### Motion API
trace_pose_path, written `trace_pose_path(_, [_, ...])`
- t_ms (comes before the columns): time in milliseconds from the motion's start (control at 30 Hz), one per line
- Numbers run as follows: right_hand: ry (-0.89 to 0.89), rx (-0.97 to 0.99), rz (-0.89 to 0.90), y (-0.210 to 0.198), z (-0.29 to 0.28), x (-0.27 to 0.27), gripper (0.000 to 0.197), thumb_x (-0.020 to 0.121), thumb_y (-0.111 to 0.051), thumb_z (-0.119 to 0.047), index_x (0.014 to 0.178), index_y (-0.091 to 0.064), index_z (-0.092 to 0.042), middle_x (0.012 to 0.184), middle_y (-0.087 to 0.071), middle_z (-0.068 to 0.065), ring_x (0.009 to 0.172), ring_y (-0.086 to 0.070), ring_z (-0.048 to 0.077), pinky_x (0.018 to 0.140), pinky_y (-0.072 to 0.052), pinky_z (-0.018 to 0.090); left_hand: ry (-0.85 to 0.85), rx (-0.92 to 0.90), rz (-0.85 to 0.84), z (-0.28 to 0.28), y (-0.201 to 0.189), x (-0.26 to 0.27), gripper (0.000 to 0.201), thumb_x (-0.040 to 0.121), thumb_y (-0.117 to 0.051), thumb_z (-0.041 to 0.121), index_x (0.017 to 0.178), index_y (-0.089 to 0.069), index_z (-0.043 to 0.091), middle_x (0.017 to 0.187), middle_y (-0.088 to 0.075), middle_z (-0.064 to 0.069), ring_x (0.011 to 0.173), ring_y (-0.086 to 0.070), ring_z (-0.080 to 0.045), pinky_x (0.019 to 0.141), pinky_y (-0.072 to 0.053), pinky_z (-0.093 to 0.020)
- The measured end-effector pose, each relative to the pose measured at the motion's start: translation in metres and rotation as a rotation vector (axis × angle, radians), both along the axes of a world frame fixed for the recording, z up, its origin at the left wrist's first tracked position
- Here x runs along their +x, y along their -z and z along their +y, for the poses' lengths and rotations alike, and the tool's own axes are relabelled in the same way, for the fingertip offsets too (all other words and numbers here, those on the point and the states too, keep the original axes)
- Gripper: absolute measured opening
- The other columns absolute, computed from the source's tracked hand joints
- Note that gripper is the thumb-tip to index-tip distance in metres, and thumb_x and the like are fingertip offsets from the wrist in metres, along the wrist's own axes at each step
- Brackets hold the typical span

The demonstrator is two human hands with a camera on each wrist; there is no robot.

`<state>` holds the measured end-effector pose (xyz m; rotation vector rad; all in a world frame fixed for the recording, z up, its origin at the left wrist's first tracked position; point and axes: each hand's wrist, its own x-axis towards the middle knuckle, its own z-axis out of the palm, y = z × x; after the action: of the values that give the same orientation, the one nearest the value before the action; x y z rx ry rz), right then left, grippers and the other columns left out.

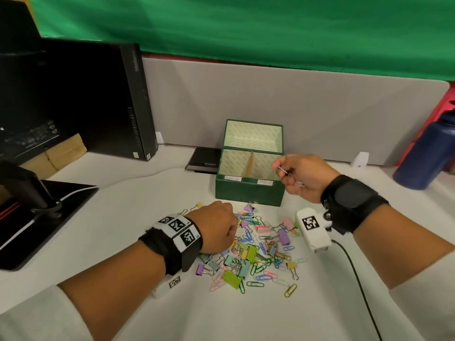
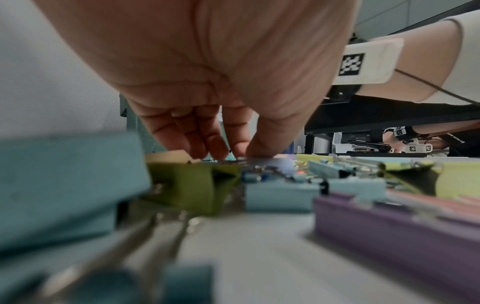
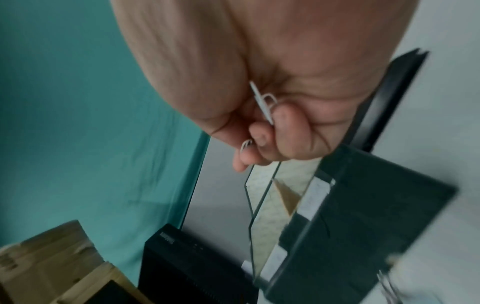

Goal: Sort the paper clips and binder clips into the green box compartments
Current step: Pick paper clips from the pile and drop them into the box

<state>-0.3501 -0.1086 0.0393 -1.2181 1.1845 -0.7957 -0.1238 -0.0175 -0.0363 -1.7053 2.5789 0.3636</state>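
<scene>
The green box (image 1: 248, 193) stands open on the desk, lid up, with a cardboard divider (image 1: 250, 164) between two compartments. My right hand (image 1: 299, 179) hovers at the box's right front corner and holds pale paper clips (image 1: 285, 172) in its curled fingers; the right wrist view shows the paper clips (image 3: 263, 103) against the palm above the box (image 3: 350, 222). In front of the box lies a heap of coloured paper clips and binder clips (image 1: 261, 252). My left hand (image 1: 221, 227) reaches down into the heap's left side, fingertips (image 2: 233, 150) pinching at a clip there.
A black computer tower (image 1: 118, 102) and monitor stand (image 1: 44, 207) occupy the left. A dark flat device (image 1: 204, 159) lies behind the box. A blue bottle (image 1: 426, 153) stands at the far right. A grey partition (image 1: 295, 107) closes the back. A black cable (image 1: 357, 279) trails from my right wrist.
</scene>
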Motion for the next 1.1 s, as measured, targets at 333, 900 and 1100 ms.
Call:
trace_pose_path(333, [-0.162, -0.503, 0.722, -0.015, -0.039, 0.033, 0.022, 0.102, -0.048, -0.017, 0.111, -0.068, -0.014, 0.110, -0.065, -0.003, 0.099, -0.058, 0.016, 0.086, -0.048, 0.029, 0.013, -0.077, -0.003, -0.002, 0.001, 0.001, 0.022, 0.086, -0.065, 0.046, 0.104, -0.070, 0.034, 0.109, -0.053, 0.013, 0.107, -0.046, -0.009, 0.093, -0.046, -0.032])
trace_pose_path(900, [-0.697, -0.427, 1.118, 0.050, 0.062, -0.056, 0.041, 0.075, -0.079, -0.051, 0.108, -0.064, -0.033, 0.097, -0.058, -0.016, 0.081, -0.054, 0.002, 0.069, -0.040, 0.014, 0.006, -0.068, 0.025, -0.001, -0.001, -0.001, 0.012, 0.089, -0.063, 0.038, 0.091, -0.073, 0.031, 0.104, -0.054, 0.015, 0.104, -0.044, -0.007, 0.089, -0.046, -0.031])
trace_pose_path(1100, [-0.736, -0.509, 1.110, 0.057, 0.066, -0.042, 0.008, 0.086, -0.070, -0.030, 0.091, -0.065, -0.031, 0.096, -0.060, -0.013, 0.084, -0.058, 0.008, 0.074, -0.048, 0.020, 0.051, -0.097, -0.033, 0.000, -0.002, 0.003, 0.010, 0.086, -0.056, 0.029, 0.082, -0.064, 0.025, 0.096, -0.055, 0.011, 0.094, -0.046, -0.010, 0.083, -0.048, -0.032])
